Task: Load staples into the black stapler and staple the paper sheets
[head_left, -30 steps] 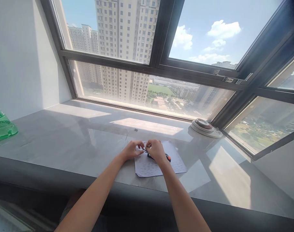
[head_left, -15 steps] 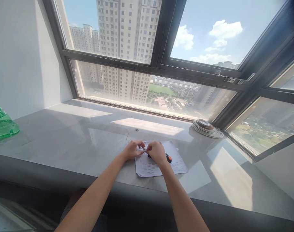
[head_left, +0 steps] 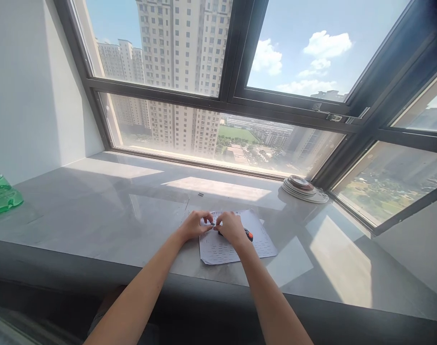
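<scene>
Over a white printed sheet of paper, my left hand and my right hand meet at the fingertips. Between them is a small dark piece, too tiny to name; the left thumb and forefinger pinch it. My right fingers are also pinched together at its right side. Under the right hand lies a black and orange tool, mostly covered by the hand, so its kind is unclear. Small dark bits show on the paper behind the fingers.
Two small dark cylinders lie on the grey sill beyond the paper. A stack of plates stands at the right by the window. At the far left is a green plastic bottle. The sill's front edge runs below my forearms.
The view has shifted slightly, moving most things a little left in the picture. Both hands stay together over the paper, with only slight finger movement.
</scene>
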The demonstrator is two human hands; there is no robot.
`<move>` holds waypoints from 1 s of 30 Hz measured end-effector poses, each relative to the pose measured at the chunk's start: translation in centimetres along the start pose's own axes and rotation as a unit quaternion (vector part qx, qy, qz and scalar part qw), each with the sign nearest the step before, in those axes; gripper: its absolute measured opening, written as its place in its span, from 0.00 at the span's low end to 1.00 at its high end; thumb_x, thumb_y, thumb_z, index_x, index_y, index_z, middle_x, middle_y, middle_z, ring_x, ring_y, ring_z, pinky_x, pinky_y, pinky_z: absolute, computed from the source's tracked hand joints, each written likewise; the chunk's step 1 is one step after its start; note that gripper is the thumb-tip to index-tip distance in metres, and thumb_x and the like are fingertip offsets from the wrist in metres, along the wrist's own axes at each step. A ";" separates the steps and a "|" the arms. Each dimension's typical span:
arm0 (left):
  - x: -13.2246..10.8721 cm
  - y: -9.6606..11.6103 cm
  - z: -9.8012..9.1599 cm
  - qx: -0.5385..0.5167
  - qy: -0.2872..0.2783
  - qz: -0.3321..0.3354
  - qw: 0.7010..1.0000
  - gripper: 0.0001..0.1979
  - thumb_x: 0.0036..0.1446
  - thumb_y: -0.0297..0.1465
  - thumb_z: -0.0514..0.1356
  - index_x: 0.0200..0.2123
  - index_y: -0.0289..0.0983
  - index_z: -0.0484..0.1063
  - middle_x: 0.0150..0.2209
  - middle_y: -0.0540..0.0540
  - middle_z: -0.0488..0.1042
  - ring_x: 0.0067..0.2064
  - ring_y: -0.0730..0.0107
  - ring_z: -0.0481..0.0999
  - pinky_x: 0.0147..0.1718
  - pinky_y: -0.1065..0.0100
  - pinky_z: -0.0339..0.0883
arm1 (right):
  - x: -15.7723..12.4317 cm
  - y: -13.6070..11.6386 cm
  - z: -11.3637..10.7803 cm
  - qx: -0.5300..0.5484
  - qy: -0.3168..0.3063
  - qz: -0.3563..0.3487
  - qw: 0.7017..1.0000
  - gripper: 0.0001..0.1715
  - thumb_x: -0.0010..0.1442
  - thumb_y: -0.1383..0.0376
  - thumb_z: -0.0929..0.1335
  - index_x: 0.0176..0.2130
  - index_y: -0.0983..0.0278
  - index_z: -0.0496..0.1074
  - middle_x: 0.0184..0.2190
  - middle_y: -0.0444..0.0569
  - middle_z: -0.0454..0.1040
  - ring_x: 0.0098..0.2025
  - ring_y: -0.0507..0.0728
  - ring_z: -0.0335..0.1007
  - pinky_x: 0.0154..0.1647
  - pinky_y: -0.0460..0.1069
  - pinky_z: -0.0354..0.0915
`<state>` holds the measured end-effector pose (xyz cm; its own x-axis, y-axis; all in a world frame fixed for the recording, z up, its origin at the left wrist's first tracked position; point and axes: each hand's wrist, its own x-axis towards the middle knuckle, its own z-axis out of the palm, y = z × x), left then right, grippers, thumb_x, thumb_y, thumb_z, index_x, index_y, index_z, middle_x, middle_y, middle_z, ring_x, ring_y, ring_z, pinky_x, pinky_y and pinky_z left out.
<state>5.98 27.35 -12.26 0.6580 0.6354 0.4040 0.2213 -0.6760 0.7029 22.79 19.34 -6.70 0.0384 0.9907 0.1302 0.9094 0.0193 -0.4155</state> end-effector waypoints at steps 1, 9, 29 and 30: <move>0.0 -0.1 0.0 0.002 0.000 -0.002 1.000 0.07 0.51 0.24 0.65 0.35 0.39 0.77 0.34 0.51 0.81 0.35 0.70 0.76 0.37 0.69 0.68 | -0.4 0.3 -0.3 0.030 0.026 -0.015 0.999 0.03 0.55 0.67 0.76 0.32 0.58 0.82 0.38 0.49 0.83 0.46 0.64 0.77 0.50 0.56 0.64; -0.4 -0.6 -0.5 0.008 -0.016 -0.020 1.000 0.08 0.57 0.25 0.62 0.37 0.41 0.80 0.38 0.48 0.81 0.41 0.65 0.78 0.46 0.64 0.68 | -5.1 7.9 -3.5 0.185 0.039 -0.063 0.980 0.25 0.52 0.51 0.78 0.48 0.56 0.78 0.48 0.50 0.78 0.49 0.62 0.73 0.45 0.54 0.69; 0.0 1.0 0.2 0.213 0.019 -0.006 0.977 0.04 0.59 0.33 0.67 0.36 0.41 0.75 0.39 0.46 0.80 0.46 0.57 0.74 0.53 0.56 0.60 | -3.9 7.3 0.6 0.248 0.049 -0.130 0.959 0.18 0.59 0.61 0.72 0.49 0.60 0.77 0.41 0.48 0.79 0.42 0.59 0.74 0.46 0.51 0.68; 0.0 1.1 0.4 0.225 0.025 -0.009 0.974 0.03 0.61 0.32 0.65 0.38 0.41 0.76 0.41 0.45 0.80 0.47 0.56 0.74 0.52 0.56 0.60 | -4.1 7.3 0.7 0.240 0.058 -0.126 0.961 0.19 0.58 0.61 0.73 0.50 0.60 0.76 0.42 0.48 0.79 0.42 0.59 0.75 0.46 0.51 0.68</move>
<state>6.51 26.43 -11.72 0.6172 0.6592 0.4295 0.5335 -0.7519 0.3873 28.95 15.56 -10.87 -0.0865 0.9251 0.3697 0.6005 0.3445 -0.7216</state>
